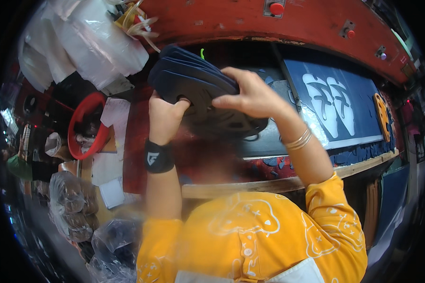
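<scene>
Both of my hands hold a stack of dark navy, sole-shaped foam pieces [184, 75], lifted above the work surface. The layers fan apart a little at the far left end. My left hand [167, 115] grips the near left side, its thumb pressed on the top piece. On the right, my right hand [250, 92] closes round the edge with its thumb on top. The lower end of the stack is dark and blurred. To the right lies a navy sheet [363, 104] with two white shoe-shaped areas [333, 104] showing in it.
A red machine beam [316, 23] with push buttons spans the back. An orange cutting die [382, 117] stands at the sheet's right edge. Navy scraps [363, 152] lie along a wooden rail [363, 166]. Leftward are a red basket [74, 125], plastic bags [89, 37] and papers [112, 192].
</scene>
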